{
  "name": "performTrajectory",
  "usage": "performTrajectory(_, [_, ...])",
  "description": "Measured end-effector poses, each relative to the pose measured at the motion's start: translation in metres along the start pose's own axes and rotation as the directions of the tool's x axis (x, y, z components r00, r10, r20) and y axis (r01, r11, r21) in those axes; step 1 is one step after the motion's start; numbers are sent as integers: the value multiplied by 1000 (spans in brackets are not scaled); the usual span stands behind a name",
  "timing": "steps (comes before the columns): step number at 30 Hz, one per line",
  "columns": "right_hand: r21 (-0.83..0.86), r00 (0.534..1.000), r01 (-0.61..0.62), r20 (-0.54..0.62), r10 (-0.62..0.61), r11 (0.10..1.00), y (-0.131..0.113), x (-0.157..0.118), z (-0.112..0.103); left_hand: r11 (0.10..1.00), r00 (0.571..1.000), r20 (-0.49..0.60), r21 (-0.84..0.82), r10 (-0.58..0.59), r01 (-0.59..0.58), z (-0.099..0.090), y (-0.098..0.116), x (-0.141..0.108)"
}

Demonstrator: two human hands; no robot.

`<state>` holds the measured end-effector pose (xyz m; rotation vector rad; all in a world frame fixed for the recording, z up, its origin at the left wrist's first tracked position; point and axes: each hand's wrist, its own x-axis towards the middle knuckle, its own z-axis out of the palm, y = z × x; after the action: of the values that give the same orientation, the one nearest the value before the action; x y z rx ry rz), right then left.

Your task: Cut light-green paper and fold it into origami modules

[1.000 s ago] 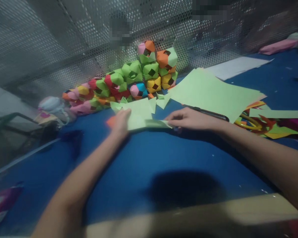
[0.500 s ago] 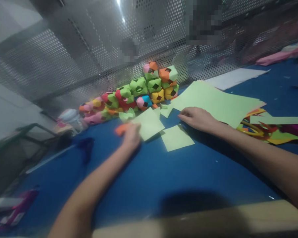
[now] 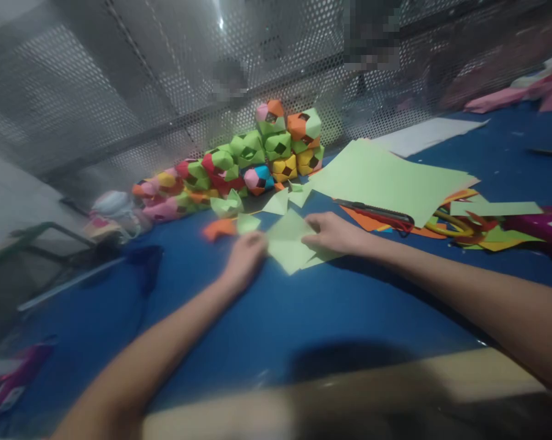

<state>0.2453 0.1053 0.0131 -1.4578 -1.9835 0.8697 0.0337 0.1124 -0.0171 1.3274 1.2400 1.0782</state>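
A light green paper square (image 3: 289, 238) is held cornerwise between my two hands, a little over the blue table. My left hand (image 3: 248, 253) pinches its left corner. On the opposite side, my right hand (image 3: 328, 234) grips the right corner with thumb and fingers. Under the square and the right hand shows part of another green paper square (image 3: 324, 260), lying on the table. Just beyond lie small folded green paper pieces (image 3: 278, 201). An orange paper piece (image 3: 219, 230) rests left of them, near my left hand.
Folded paper blocks (image 3: 248, 150) in several colours are stacked against a perforated metal panel (image 3: 175, 91). Large green sheets (image 3: 390, 177) lie at the right, with a red and black cutter (image 3: 376, 214) at their front edge. Yellow-handled scissors (image 3: 452, 223) sit among paper scraps.
My right hand has moved left and taken hold of the paper square that my left hand was holding. The square now hangs between both hands, and the cutter has come into sight.
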Motion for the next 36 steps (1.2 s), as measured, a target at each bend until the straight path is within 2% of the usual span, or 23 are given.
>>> performTrajectory(2, [-83,998,48,-24,-50,995,4,1,2,984,995,1,147,98,-97,-3,0,1])
performTrajectory(5, [-133,993,116,-4,-117,984,8,1,5,882,962,47,389,269,-265,-6,2,2])
performTrajectory(7, [-145,988,152,30,-150,978,11,1,7,831,949,84,464,303,-307,-7,2,4])
performTrajectory(10, [-184,981,195,43,-190,963,17,3,11,783,945,148,531,291,-324,-11,0,7])
performTrajectory(16, [-262,945,295,-64,-322,919,26,8,16,757,919,285,526,273,-388,-19,1,10])
performTrajectory(24, [-460,882,450,92,-463,766,31,4,13,714,839,484,493,250,-497,-34,2,24])
performTrajectory(26, [-493,869,462,84,-488,738,31,2,15,692,820,516,498,248,-523,-36,3,25])
performTrajectory(29, [-497,846,463,0,-534,734,30,-2,21,640,783,560,504,269,-580,-35,5,23])
performTrajectory(32, [-475,787,532,-29,-616,701,27,-5,24,619,752,597,486,279,-617,-34,8,22])
performTrajectory(36, [-486,687,678,152,-710,552,23,-7,18,684,745,627,441,229,-582,-38,8,26])
